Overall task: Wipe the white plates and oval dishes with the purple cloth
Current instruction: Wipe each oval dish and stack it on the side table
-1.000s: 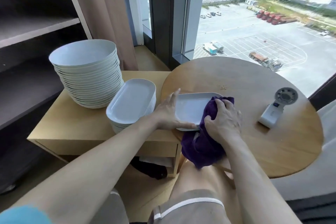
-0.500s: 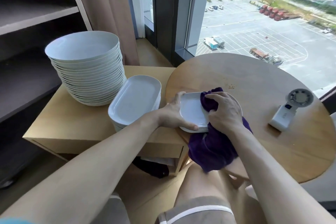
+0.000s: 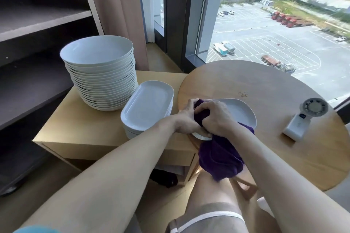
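The purple cloth [image 3: 217,157] is showing plain and dark against the white oval dish [image 3: 241,114]; at nine o'clock, the stacked plates [image 3: 98,70] are gleaming plain white on a tan cabinet [image 3: 83,125].

Handheld white fan [image 3: 303,119] on round wooden table [image 3: 284,157], low cabinet [image 3: 85,125], curtain [image 3: 121,15], window [image 3: 265,24]
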Available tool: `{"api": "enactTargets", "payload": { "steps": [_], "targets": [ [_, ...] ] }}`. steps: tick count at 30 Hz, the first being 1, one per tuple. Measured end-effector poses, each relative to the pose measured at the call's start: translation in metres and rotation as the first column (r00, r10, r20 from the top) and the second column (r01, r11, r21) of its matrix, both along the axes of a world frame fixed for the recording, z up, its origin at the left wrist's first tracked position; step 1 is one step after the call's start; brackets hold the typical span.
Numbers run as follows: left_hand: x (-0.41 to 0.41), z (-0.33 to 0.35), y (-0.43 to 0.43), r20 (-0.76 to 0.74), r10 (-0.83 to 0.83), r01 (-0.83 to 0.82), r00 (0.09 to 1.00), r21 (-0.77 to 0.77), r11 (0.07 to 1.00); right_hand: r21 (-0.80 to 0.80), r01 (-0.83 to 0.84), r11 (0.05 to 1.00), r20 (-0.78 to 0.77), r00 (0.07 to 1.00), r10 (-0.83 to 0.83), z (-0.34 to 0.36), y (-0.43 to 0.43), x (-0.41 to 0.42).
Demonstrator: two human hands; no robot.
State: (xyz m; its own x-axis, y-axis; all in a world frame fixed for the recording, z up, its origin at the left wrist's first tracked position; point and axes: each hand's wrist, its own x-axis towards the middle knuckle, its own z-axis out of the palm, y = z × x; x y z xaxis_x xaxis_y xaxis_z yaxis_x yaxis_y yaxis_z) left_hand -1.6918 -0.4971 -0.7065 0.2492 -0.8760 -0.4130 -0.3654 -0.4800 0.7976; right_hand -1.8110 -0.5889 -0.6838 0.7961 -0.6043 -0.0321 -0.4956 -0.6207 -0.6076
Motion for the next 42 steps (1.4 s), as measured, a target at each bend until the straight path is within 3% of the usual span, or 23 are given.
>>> {"api": "enactTargets", "payload": {
  "steps": [8, 15, 19, 24, 29, 31, 35, 42],
  "targets": [
    [-0.006, -0.001, 0.010, 0.003, 0.073, -0.073, 0.997, -0.010, 0.997, 0.038, -0.011, 0.999, -0.056, 0.998, 0.013, 0.005, 0.013, -0.034],
    [-0.006, -0.010, 0.013, -0.034, 0.057, -0.059, 0.998, -0.059, 0.997, -0.072, 0.187, 0.980, -0.130, 0.972, -0.195, 0.007, -0.012, -0.073],
    [-0.004, -0.012, 0.010, -0.078, 0.046, -0.051, 0.996, -0.071, 0.996, -0.210, 0.215, 0.954, -0.146, 0.958, -0.248, 0.006, -0.037, -0.089],
    [-0.001, -0.018, 0.007, -0.086, 0.042, -0.047, 0.995, -0.057, 0.997, -0.198, 0.365, 0.910, -0.053, 0.923, -0.381, -0.007, -0.051, -0.067],
    [0.004, -0.022, 0.004, -0.098, 0.022, -0.028, 0.995, -0.059, 0.998, -0.327, 0.333, 0.884, -0.165, 0.901, -0.401, -0.020, -0.050, -0.031],
    [0.004, -0.021, 0.003, -0.095, 0.020, -0.026, 0.995, -0.062, 0.998, -0.263, 0.349, 0.900, -0.141, 0.908, -0.394, -0.021, -0.045, -0.018],
    [0.003, -0.021, 0.004, -0.119, 0.022, -0.030, 0.993, -0.062, 0.998, 0.046, 0.411, 0.910, 0.001, 0.911, -0.412, -0.017, -0.032, 0.003],
    [0.000, -0.018, 0.006, -0.091, 0.005, -0.014, 0.996, -0.103, 0.995, 0.045, 0.201, 0.979, 0.092, 0.975, -0.205, -0.025, 0.003, 0.023]
  ]
}}
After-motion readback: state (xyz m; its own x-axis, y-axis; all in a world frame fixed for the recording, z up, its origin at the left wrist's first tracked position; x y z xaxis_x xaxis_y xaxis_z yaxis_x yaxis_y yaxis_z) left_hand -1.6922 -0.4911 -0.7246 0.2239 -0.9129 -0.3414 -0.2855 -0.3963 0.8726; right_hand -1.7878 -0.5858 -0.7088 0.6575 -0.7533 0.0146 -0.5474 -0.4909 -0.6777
